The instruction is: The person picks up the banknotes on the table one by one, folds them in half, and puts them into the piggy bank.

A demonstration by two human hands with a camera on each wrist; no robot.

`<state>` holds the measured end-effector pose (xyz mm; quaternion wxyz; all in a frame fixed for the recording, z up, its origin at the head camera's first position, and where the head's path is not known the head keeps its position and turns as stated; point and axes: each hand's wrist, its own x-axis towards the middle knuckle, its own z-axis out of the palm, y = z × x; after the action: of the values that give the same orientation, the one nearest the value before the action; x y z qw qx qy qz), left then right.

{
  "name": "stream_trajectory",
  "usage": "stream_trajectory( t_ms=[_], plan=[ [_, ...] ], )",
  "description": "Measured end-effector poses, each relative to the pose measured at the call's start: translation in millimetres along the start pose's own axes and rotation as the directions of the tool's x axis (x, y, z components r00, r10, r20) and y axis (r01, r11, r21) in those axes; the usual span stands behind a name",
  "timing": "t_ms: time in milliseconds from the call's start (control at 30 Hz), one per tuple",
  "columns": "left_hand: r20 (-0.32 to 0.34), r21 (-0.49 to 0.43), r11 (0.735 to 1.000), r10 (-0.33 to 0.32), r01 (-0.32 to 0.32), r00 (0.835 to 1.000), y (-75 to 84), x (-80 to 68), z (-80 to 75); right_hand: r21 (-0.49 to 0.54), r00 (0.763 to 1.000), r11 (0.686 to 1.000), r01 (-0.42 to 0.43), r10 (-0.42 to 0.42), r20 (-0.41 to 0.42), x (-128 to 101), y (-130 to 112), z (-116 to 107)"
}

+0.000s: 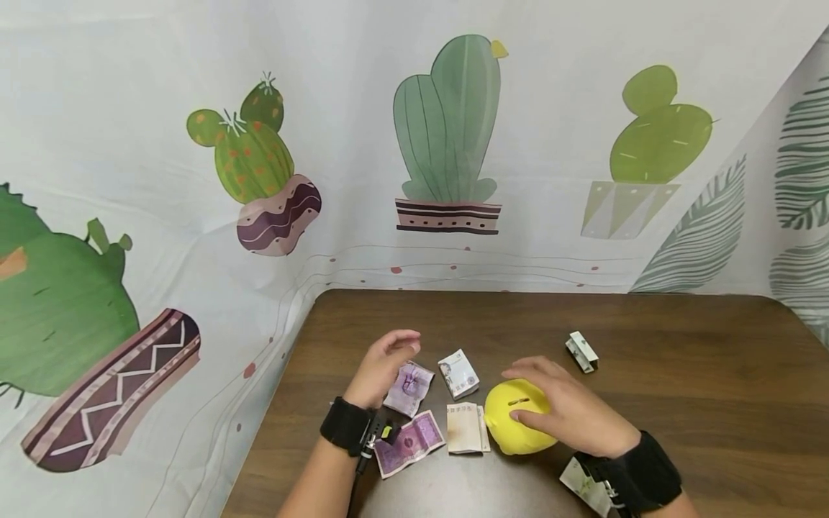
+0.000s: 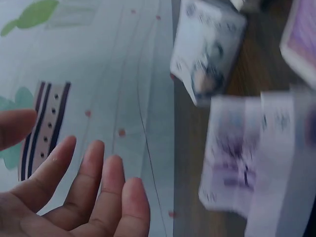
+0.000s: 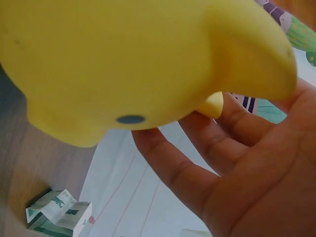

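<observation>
One yellow piggy bank (image 1: 518,424), rounded, with a top slot.

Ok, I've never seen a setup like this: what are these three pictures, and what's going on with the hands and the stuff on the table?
No machine here: a person wears three cameras. The wide picture comes from the head, the other two from each wrist. On the brown wooden table lie folded paper banknotes: two purple ones, a pale one, a white folded one and a small green-white one farther back. The left hand hovers empty over a purple note, fingers relaxed. The right hand rests on a yellow rubbery piggy bank with a slot on top; its wrist view shows the bank against the palm.
</observation>
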<state>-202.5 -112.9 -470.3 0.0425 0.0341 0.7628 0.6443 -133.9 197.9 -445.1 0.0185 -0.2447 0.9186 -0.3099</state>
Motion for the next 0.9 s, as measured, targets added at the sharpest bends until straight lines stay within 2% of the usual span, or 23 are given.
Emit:
stream_trajectory(
  t_ms=[167,300,467,600,700,900],
  plan=[
    [-0.021,0.100,0.995,-0.011,0.013,1.000,-7.0,3.6,-11.6,0.003,1.000,1.000,-0.018,0.018,-0.014,2.0,3.4,2.5],
    [-0.024,0.221,0.974,-0.040,0.044,0.999,-11.3,4.4,-14.8,0.002,0.999,0.999,-0.039,0.039,-0.039,4.0,4.9,4.7],
    [0.006,0.400,0.916,-0.044,0.037,0.999,-16.9,3.8,-13.2,0.007,0.995,0.998,-0.061,0.062,-0.075,6.6,5.7,7.5],
    [0.006,0.548,0.836,0.004,-0.006,1.000,-23.3,5.0,-11.2,0.001,0.992,0.998,-0.066,0.066,-0.105,8.5,7.8,10.4],
    [0.011,0.612,0.790,0.039,-0.037,0.999,-27.3,5.3,-9.0,-0.003,0.989,0.997,-0.074,0.073,-0.128,10.0,9.8,13.0],
    [0.081,0.655,0.748,0.071,-0.107,0.994,-32.9,4.5,-3.9,-0.010,0.984,0.995,-0.097,0.095,-0.154,12.3,12.7,17.0]
  ],
)
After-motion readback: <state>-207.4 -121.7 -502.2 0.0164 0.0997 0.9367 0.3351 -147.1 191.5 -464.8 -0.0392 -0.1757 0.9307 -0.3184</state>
